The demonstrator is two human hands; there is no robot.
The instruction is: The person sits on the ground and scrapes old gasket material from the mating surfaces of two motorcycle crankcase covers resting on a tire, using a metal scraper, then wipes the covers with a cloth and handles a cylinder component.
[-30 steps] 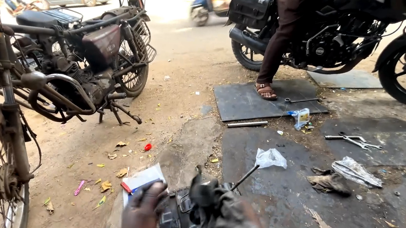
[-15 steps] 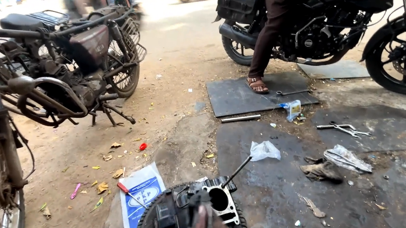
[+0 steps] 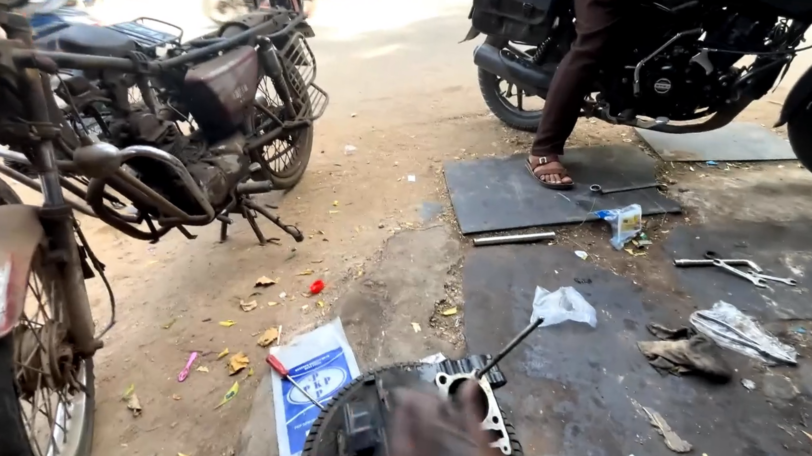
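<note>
The single head-worn camera looked forward and down from a low, close position over a blurred hand and tyre at the bottom edge, facing across oily ground toward parked motorcycles and the street beyond.

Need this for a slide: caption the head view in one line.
A blurred hand rests on an engine part set in a tyre, with motorcycles parked around.
</note>
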